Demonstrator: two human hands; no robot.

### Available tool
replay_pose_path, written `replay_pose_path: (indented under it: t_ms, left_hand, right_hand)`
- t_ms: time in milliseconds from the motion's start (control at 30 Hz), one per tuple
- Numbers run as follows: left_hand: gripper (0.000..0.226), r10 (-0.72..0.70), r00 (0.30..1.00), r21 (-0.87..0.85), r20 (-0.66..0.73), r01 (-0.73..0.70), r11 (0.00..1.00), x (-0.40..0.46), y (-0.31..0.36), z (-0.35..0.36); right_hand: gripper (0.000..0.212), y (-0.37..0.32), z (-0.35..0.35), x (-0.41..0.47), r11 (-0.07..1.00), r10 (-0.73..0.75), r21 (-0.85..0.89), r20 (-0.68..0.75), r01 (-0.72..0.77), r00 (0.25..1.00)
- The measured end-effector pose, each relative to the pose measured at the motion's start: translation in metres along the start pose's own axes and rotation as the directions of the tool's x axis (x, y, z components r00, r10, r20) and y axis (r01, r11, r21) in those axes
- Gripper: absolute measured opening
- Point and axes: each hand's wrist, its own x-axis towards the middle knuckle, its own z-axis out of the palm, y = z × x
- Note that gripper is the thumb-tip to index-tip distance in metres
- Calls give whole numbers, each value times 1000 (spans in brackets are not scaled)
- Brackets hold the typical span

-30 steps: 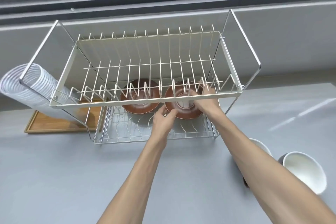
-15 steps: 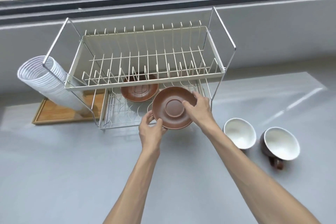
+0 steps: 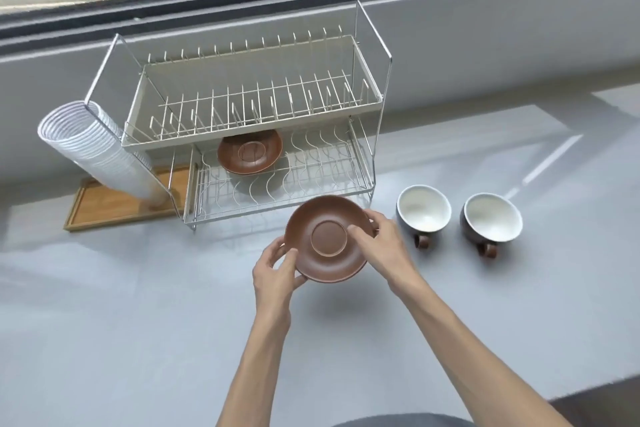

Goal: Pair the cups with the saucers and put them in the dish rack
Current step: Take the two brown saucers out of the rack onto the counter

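Both hands are now drawing a round brown ceramic saucer (image 3: 327, 238) out of the lower tier of the two-tier wire dish rack (image 3: 254, 135), where half a second ago it was sitting just at the rack's front edge and a second ago deep among the wires; the saucer is now hanging clear of the rack, over the grey countertop (image 3: 138, 322), slightly tilted with its well facing up; the left hand (image 3: 277, 272) is pinching the saucer's near-left rim between thumb and fingers; the right hand (image 3: 382, 246) is gripping the right rim, thumb lying across the top face; neither hand is slack.

By my reading this means the saucer is being brought out to meet a cup, so pairing is only beginning and nothing is yet matched; a second brown saucer (image 3: 250, 151) is lying flat on the lower tier, partly under the cream-coloured upper tray; two round cups, white inside and dark outside with brown handles pointing toward the person, are standing upright on the counter to the right of the rack, the nearer cup (image 3: 423, 208) just beside the right hand and the farther cup (image 3: 490, 218) next to it, apart from each other.

Off to the left, a leaning stack of white ribbed disposable cups (image 3: 93, 149) is resting on a wooden tray (image 3: 117, 204), touching the rack's frame; it is well apart from the saucer and not blocking anything; the counter between saucer and cups looks open.
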Motion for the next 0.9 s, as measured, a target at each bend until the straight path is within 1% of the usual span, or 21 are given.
replay_pose_path:
  t_ms: [100, 233, 300, 433, 567, 700, 900]
  left_hand:
    - [28, -11, 1000, 26, 24, 11, 1000, -10, 0, 3]
    - [26, -38, 997, 82, 62, 33, 996, -28, -16, 5]
    - [29, -48, 996, 106, 78, 40, 994, -35, -25, 8]
    - [32, -83, 989, 157, 125, 62, 986, -46, -43, 21]
    - [33, -133, 975, 229, 176, 91, 969, -58, -60, 43]
    - [37, -193, 949, 320, 251, 107, 941, -68, -76, 72]
    - [34, -270, 906, 410, 327, 121, 904, -80, -98, 111]
  right_hand:
    - [51, 8, -8, -7, 1000, 3, 24, -28, -3, 1000]
    - [36, 31, -19, -28, 998, 17, 70, -69, -12, 998]
    - [33, 43, -25, -37, 995, 40, 95, -105, -30, 994]
    - [40, 69, -42, -48, 988, 101, 129, -125, -85, 987]
    - [42, 93, -67, -56, 977, 168, 158, -162, -142, 972]
    - [40, 118, -95, -61, 964, 228, 190, -239, -185, 944]
    - [49, 155, -129, -66, 942, 317, 215, -321, -257, 893]
